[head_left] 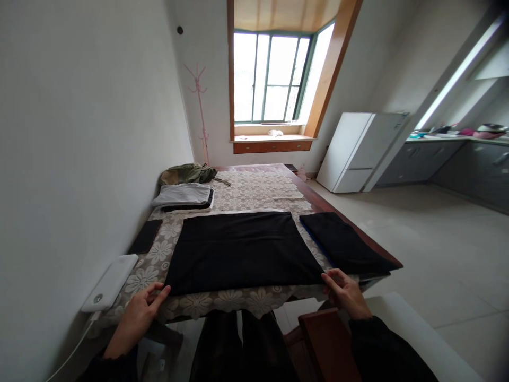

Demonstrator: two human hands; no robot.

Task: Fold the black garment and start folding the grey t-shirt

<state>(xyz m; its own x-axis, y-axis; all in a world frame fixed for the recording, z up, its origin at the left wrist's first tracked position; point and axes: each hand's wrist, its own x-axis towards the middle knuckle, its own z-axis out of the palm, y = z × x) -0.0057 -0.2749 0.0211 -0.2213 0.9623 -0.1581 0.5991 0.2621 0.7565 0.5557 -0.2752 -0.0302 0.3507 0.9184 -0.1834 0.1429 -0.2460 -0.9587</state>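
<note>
I have both hands at the near corners of the black cloth, spread flat on the lace-covered tabletop: left hand open, fingertips touching the corner; right hand pinching its corner, keeping the edge taut and square.

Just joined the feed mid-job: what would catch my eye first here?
A big black cloth lies flat in the middle of the lace-covered table, with the left hand and the right hand at its two near corners. A second dark folded piece lies to its right at the table edge, and a stack of folded clothes sits at the far left by the wall.
</note>
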